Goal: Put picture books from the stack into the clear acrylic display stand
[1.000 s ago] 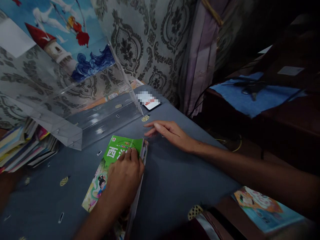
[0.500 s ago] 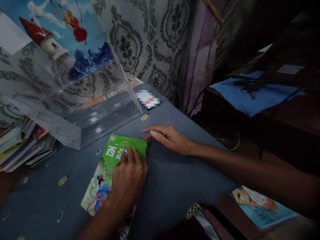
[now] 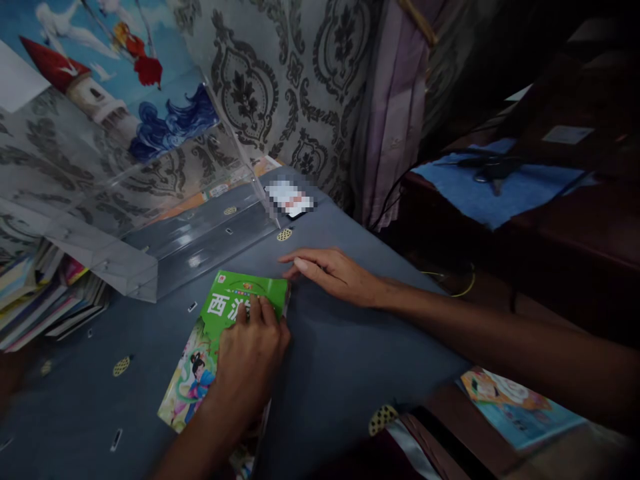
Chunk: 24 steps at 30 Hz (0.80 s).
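Left hand: fingers flat and together on the green book, tips on the white title characters, palm pressing the cover, not curled round anything. Forearm runs off the btm edge.

Right hand: fingers straight, loosely spread, gripping nothing. Tips are at the book's top-right corner, touching or just short, can't tell. Palm sits low over the grey table, forearm coming in from the right.

Book lies flat mid-table, just in front of the clear acrylic box. Its lower right is hidden under the left hand.

Small item beyond the box is pixelated, unreadable. Stack of books at left is cut off by the frame. Patterned discs dot the table. Btm right, another picture book, top edge behind the right forearm.
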Each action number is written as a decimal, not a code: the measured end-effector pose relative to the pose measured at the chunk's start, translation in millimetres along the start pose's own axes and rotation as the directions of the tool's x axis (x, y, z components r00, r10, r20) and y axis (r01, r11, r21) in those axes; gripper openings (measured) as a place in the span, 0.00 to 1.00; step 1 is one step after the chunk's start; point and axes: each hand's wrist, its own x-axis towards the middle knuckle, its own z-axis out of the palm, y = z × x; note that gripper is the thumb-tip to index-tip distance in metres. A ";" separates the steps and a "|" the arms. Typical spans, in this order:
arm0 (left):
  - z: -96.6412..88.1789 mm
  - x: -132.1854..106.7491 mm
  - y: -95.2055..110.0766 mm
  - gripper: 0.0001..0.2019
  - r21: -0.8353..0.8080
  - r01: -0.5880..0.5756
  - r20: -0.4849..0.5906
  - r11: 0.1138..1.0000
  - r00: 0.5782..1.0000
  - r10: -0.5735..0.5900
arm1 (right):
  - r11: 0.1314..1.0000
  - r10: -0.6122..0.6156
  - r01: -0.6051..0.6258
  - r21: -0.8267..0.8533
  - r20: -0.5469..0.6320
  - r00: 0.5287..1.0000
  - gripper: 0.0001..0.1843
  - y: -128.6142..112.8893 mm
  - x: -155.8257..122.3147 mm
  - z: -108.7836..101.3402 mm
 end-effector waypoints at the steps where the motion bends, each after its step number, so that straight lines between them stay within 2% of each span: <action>1: -0.6 -0.1 -0.4 0.16 0.015 -0.007 0.006 1.000 1.000 0.007 | 1.000 -0.005 0.005 0.000 -0.003 1.000 0.25 -0.2 0.1 -0.4; 4: 2.1 -0.3 -0.8 0.16 0.030 -0.017 -0.019 0.999 1.000 0.018 | 1.000 -0.016 0.016 0.000 -0.007 1.000 0.25 0.2 0.5 -0.6; 7: 10.8 -0.5 0.3 0.15 -0.002 0.014 -0.110 1.000 0.994 -0.014 | 1.000 -0.026 0.026 0.004 -0.002 1.000 0.25 0.4 0.8 -0.1; 11: 26.4 -1.6 1.6 0.16 -0.012 0.030 -0.299 0.999 0.954 -0.032 | 0.999 -0.031 0.033 -0.038 0.051 0.998 0.24 -1.5 -0.6 0.9; 14: 33.6 -0.9 0.8 0.16 0.008 0.017 -0.391 1.000 0.920 -0.012 | 0.990 -0.022 0.037 -0.138 0.113 0.993 0.22 -3.5 -2.7 2.5; 17: 31.9 2.9 -2.1 0.14 0.015 0.043 -0.414 0.999 0.910 -0.033 | 0.978 -0.001 0.031 -0.206 0.148 0.989 0.22 -2.8 -3.8 5.5; 21: 23.9 9.8 -9.2 0.13 -0.016 0.088 -0.363 0.996 0.928 -0.088 | 0.974 0.003 0.049 -0.223 0.226 0.974 0.23 3.0 -2.3 9.5; 24: 26.5 15.7 -18.0 0.15 -0.054 0.060 -0.382 0.997 0.921 -0.076 | 0.978 -0.013 0.060 -0.200 0.227 0.974 0.23 6.9 -0.4 11.1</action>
